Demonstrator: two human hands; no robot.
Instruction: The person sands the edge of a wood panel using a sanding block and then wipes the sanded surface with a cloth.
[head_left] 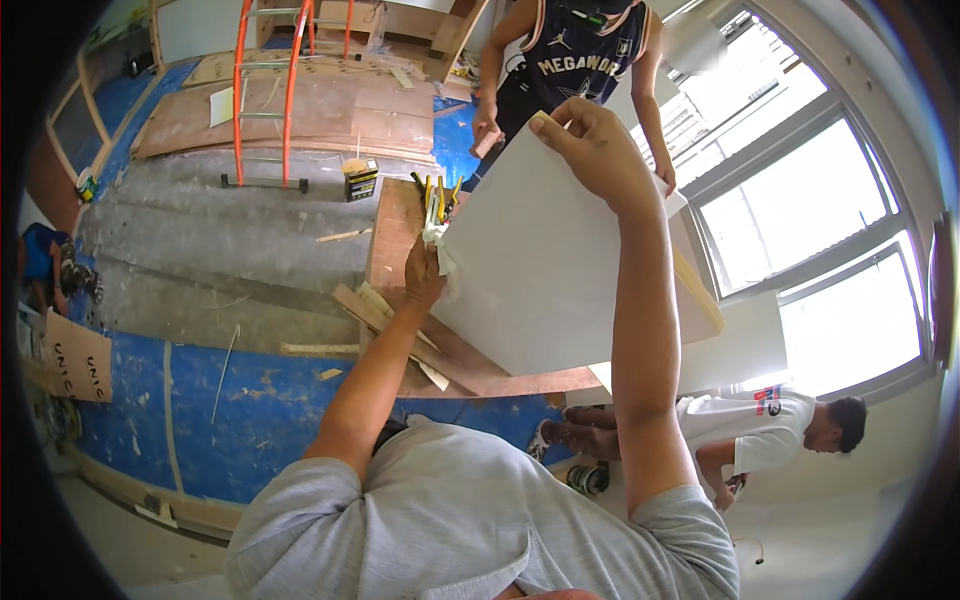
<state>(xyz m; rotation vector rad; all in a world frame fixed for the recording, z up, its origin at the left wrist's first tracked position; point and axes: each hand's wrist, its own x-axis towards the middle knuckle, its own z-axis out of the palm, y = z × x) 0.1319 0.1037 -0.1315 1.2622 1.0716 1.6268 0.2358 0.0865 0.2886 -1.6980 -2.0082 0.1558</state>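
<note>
A large white panel (545, 260) stands tilted in front of me, above a wooden worktable (390, 245). My right hand (605, 155) grips the panel's far upper corner, thumb on the white face and fingers curled over the edge. At the panel's left edge is my left hand (425, 272), its fingers closed on a crumpled whitish cloth (440, 245). Just beyond that hand, yellow-and-black hand tools (440, 198) lie on the table. Loose wood strips (385, 318) rest at the table's near left corner.
Across the table a person in a dark jersey (580, 65) holds a small brown block (487, 140). Another person in a white shirt (755, 425) is at my right, by the windows (790, 215). An orange ladder (290, 95), plywood sheets (350, 110) and a dark box (361, 182) stand farther left.
</note>
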